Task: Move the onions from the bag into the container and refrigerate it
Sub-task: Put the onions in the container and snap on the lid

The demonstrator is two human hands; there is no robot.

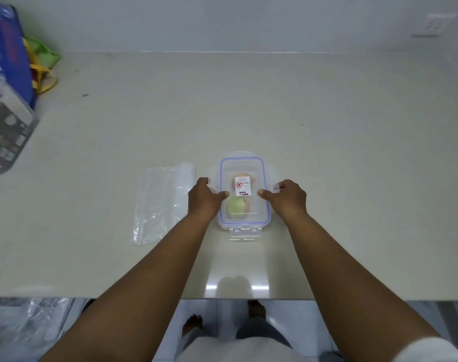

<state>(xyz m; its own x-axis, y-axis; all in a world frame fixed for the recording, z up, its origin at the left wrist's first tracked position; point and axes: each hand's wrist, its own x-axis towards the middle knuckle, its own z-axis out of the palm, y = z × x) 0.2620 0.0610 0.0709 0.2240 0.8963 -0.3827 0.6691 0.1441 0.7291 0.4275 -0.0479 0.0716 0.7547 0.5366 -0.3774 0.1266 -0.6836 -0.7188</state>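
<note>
A clear plastic container [244, 168] with a blue-sealed lid stands on the beige counter, its lid on top. Through the lid I see onions [237, 207], one pale green and one tan, partly hidden by a white label. My left hand [205, 198] presses on the container's left side flap, thumb on the lid. My right hand [288, 197] grips the right side flap the same way. The front flap sticks out flat and unlatched. The flat clear plastic bag [160, 202] lies just left of the container.
A blue bag [11, 56], a green and yellow bag [43, 61] and a clear-wrapped box [5, 126] sit at the counter's far left. The counter's front edge [222, 299] runs below my arms, with tiled floor and my feet beneath.
</note>
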